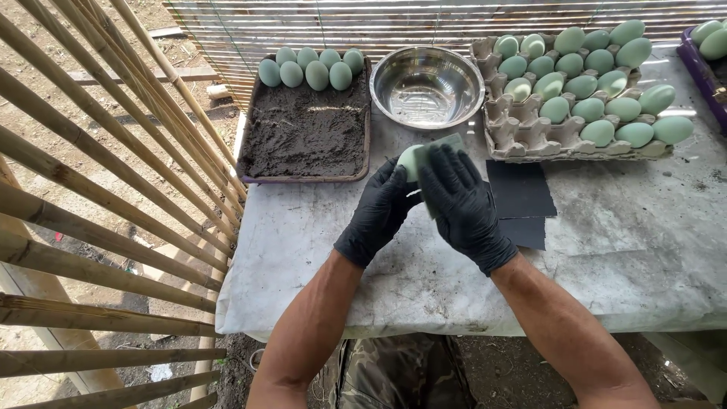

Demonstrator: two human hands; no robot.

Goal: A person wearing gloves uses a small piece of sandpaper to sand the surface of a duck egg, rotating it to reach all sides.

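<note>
- The left hand (376,216), in a black glove, has its grip closed around a pale green egg (410,160) above the middle of the grey tabletop (621,250).
- The right hand (463,208), also gloved, presses a green rectangular pad (437,148) against the egg, grip clenched on it.
- At 12 o'clock sits a round steel bowl (426,87); at 11 o'clock a tray of dark mud (307,132); at 1 o'clock a cardboard egg carton (530,132).
</note>
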